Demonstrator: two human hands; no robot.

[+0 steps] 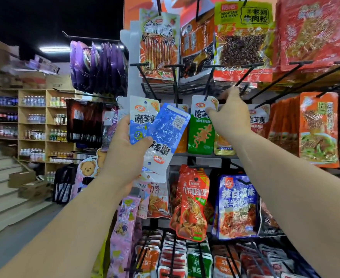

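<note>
— Left hand (125,151) first: what has it got?

— It grips a fanned bunch of blue packets (165,127), with the thumb pressed across their fronts and the fingers curled behind. The bunch is held up in front of the rack, level with its middle row.

— How do the packets lie in the bunch?

— One stands upright with its printed face towards us. The next tilts to the right, back showing and head down, so its white punched header points at the floor. More white headers peep out underneath; I cannot count them.

— What is further left than that hand?

— Furthest left are pale steps (2,177) with cardboard boxes (22,178) on them. Next come wooden shelves (18,125) full of bottles (33,101), then purple packets (99,65) hanging high up.

— And to the right of the bunch?

— A green packet (201,135) hangs on a black peg (208,91) in the middle row, just beside the blue ones.

— Is the right hand (229,115) on it?

— Yes. It pinches the packet's white top, with the thumb on the front of the header and the fingers curled up behind, close to the peg. Nothing else is in that hand.

— Anything beyond it?

— Orange packets (318,129) hang at the far right of the same row, well apart from the hand.
</note>
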